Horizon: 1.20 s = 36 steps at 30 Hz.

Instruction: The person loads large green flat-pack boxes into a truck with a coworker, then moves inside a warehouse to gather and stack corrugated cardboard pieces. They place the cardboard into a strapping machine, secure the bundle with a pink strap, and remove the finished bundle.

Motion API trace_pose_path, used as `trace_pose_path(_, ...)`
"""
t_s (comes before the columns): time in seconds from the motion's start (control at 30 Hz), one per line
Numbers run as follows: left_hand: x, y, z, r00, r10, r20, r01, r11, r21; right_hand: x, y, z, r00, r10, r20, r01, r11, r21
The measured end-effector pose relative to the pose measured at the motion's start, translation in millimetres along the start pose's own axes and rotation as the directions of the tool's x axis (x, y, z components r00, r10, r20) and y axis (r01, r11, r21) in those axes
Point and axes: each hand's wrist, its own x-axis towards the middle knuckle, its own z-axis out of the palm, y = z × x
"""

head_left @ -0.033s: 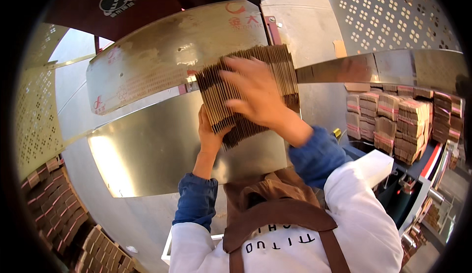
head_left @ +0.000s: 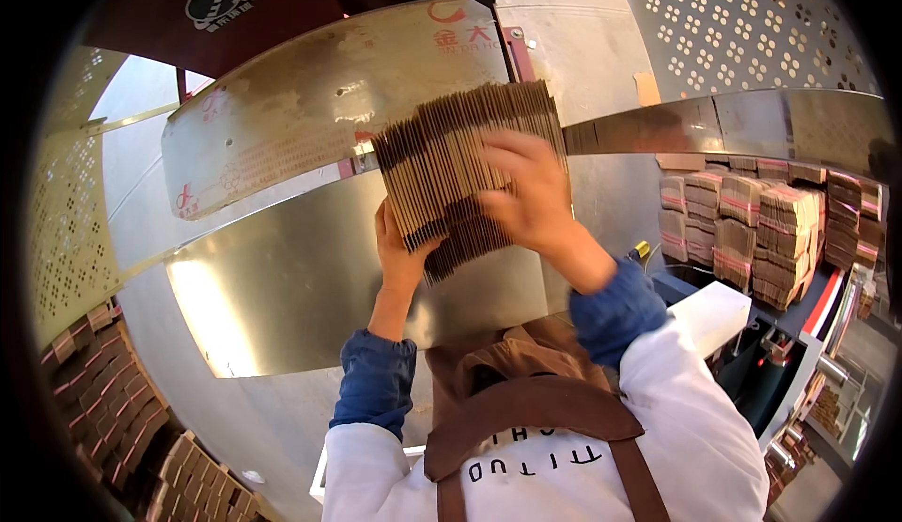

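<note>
A long row of flat brown cardboard pieces [head_left: 427, 170], standing on edge and pressed side by side, lies over the shiny metal plate [head_left: 282, 278] in front of me. My left hand [head_left: 401, 257] grips the row's near left end, its thumb on the near side and its fingers along the left face. Over the right part of the row is my right hand [head_left: 534, 198], fingers spread and slightly blurred, holding nothing. Whether its fingertips touch the cardboard edges I cannot tell. The row's underside is hidden.
Behind the row stands a machine with a worn, printed panel [head_left: 329, 99] and a dark red cover [head_left: 141, 5]. A metal rail [head_left: 658, 132] runs off to the right. Banded cardboard bundles [head_left: 738, 217] are stacked at the right, more bundles [head_left: 103, 390] at the lower left.
My right hand has slid right and slightly nearer to me across the row, uncovering its middle. My left hand keeps its place on the left end.
</note>
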Motion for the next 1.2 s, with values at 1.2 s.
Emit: trace_pose_path(1.2, 34.3, -25.4, -43.8, 0.934, -0.037, 0.356, 0.079, 0.991, -0.104, -171.9, 120.7, 18.0, 0.722, 0.587, 0.367, -0.689, 0.660, 0.299)
